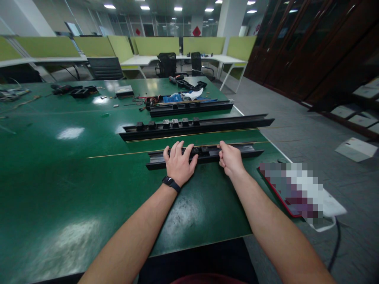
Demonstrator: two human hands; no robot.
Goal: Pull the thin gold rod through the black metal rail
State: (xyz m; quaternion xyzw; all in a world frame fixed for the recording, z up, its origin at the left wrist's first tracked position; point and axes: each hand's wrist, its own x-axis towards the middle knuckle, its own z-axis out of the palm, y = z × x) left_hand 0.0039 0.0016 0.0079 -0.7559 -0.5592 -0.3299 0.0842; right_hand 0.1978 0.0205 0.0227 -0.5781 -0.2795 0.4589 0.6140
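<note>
My left hand point(179, 162), with a dark band on the wrist, reaches across a short black channel rail point(248, 152). Its spread, bent fingers hold the left half of that rail against the green table. Small black parts point(196, 150) sit in the channel beside my thumb. Over the rail's right half, my right hand point(229, 156) is closed, thumb and index finger pinched at the far edge. A thin gold-coloured rod point(124, 154) runs along this edge, past both rail ends, and meets the pinched fingertips. The fingers partly hide the contact.
Beyond lies a longer black rail point(231, 123) carrying several black blocks, with another thin rod along its front. Farther back is another rail point(192, 108) near blue parts point(173, 98) and wires. A white bag-like item point(328, 197), partly blurred out, lies at the table's right edge.
</note>
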